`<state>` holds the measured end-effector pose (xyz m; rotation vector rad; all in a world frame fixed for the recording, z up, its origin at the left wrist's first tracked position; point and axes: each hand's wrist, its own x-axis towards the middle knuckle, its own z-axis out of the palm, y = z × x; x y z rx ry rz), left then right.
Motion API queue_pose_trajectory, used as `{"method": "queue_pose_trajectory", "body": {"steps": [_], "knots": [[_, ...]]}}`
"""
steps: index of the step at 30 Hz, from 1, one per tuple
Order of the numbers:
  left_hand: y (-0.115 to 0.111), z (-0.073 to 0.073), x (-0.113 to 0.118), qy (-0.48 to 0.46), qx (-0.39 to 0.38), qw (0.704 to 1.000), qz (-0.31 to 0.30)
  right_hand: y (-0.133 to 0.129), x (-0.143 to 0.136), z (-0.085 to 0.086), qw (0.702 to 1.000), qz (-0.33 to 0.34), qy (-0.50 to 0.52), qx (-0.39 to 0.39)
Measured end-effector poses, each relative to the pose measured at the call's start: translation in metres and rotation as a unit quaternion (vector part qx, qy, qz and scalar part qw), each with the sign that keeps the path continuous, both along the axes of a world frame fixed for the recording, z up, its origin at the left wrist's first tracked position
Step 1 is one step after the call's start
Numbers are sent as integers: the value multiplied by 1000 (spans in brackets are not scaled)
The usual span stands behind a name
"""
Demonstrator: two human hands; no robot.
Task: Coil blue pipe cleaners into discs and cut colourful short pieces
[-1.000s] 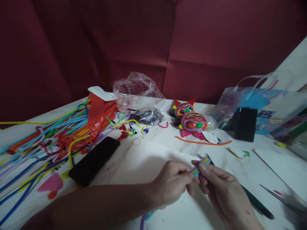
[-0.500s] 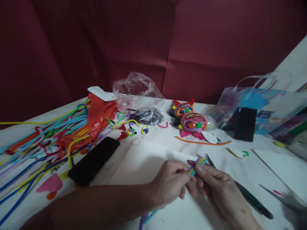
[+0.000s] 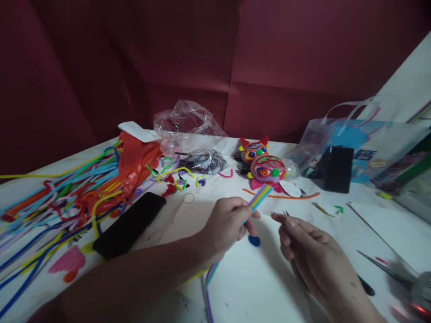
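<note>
My left hand [image 3: 226,224] is closed around a few pipe cleaners [image 3: 260,198] laid side by side, purple, yellow and light blue. Their short ends stick out past the fingers to the upper right, and longer tails [image 3: 209,282] hang below the wrist. To the right, my right hand [image 3: 311,246] hovers apart from them, fingers loosely bent and nothing visible in them. Beneath it lie pliers, mostly hidden, with a dark handle [image 3: 366,285] showing. A small blue disc [image 3: 254,241] rests on the white paper [image 3: 256,282] just under my left fingers.
Many loose pipe cleaners [image 3: 67,188] and a black phone [image 3: 129,225] lie on the left. Two colourful animal-face ornaments [image 3: 267,169] sit at the back. Beyond my right hand are scissors [image 3: 384,269], a second phone [image 3: 338,169] and a clear bag [image 3: 373,152].
My right hand has let go of the pipe cleaners and moved away to the right. My left hand has risen slightly with them, and the blue disc has come into view.
</note>
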<state>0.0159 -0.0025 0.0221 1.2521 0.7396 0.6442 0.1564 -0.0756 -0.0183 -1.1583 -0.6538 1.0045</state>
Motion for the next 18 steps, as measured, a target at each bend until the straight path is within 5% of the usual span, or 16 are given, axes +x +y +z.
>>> {"method": "queue_pose_trajectory", "body": {"steps": [11, 18], "knots": [[-14, -22, 7, 61, -28, 995, -78, -2, -6, -9, 999, 40, -24, 23], [-19, -13, 3, 52, -37, 993, -95, -1, -6, -8, 998, 50, -35, 13]]}}
